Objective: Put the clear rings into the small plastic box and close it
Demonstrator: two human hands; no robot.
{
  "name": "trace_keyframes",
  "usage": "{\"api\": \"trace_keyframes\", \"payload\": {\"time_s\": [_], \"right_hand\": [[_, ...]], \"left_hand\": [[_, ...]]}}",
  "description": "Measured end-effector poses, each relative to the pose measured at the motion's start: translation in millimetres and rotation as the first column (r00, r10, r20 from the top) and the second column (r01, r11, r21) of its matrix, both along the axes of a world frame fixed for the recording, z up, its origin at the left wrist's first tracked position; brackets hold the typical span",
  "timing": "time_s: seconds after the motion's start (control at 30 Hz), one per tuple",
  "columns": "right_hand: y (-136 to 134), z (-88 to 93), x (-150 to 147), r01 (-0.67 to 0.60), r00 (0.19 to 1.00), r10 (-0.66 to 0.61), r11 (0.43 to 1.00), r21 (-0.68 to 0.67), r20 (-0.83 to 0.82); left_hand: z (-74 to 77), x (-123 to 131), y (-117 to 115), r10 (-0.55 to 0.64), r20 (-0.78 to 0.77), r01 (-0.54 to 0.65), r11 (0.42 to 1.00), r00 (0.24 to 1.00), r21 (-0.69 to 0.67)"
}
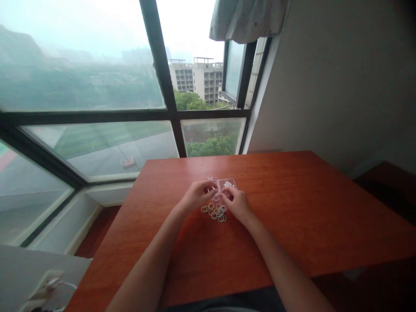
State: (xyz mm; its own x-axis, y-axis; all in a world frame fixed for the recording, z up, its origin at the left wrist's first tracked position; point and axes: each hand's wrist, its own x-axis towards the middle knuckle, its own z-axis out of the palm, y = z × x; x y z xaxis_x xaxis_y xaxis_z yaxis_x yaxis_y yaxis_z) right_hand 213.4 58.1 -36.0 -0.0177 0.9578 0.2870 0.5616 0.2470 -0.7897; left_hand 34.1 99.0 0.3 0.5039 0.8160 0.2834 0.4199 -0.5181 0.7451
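My left hand [199,193] is closed, thumb and fingertips drawn together at the left side of a small clear plastic box [231,180]. A white figure marks the box's right part. Facing it, my right hand [238,202] is also closed in a pinch at the box's near edge. Whatever lies between the fingertips of either hand is too small to make out. Just below both hands, a loose cluster of small pale rings [217,211] is spread on the table. Some pinkish rings show between the hands, partly covered by the fingers.
The reddish-brown wooden table [292,208] stretches away on both sides of my arms. Beyond its far edge are dark-framed windows [130,116], with a grey curtain [248,21] above. A pale wall [325,86] stands on the right. A plugged-in cord [63,284] is at lower left.
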Motion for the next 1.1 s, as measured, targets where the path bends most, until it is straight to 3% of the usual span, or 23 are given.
{"api": "trace_keyframes", "payload": {"time_s": [0.1,0.23,0.4,0.63,0.9,1.1], "right_hand": [[1,0.9,1,-0.002,0.999,0.004,0.999,0.037,-0.054],[0,1.8,0,-0.007,0.998,0.012,0.998,0.070,-0.068],[0,0.1,1,0.016,0.999,-0.018,0.998,0.060,0.044],[-3,0.0,2,-0.124,0.937,0.116,0.992,0.005,0.330],[-6,5.8,1,-0.117,0.902,0.145,0.989,-0.093,0.406],[-9,8.7,-1,-0.105,0.871,0.138,0.990,-0.095,0.472]], "left_hand": [[2.4,5,-4,-0.088,0.007,0.088,0.995,0.996,-0.042],[-1.6,8,-3,-0.093,-0.012,0.092,0.995,0.996,-0.025],[-9.1,6,5,0.067,-0.003,-0.067,0.995,0.998,0.070],[-19.1,4,16,0.270,0.014,-0.269,0.951,0.963,0.155],[-14.8,11,20,0.390,-0.142,-0.350,0.904,0.910,0.245],[-15.3,12,19,0.400,-0.175,-0.346,0.897,0.900,0.274]]}}
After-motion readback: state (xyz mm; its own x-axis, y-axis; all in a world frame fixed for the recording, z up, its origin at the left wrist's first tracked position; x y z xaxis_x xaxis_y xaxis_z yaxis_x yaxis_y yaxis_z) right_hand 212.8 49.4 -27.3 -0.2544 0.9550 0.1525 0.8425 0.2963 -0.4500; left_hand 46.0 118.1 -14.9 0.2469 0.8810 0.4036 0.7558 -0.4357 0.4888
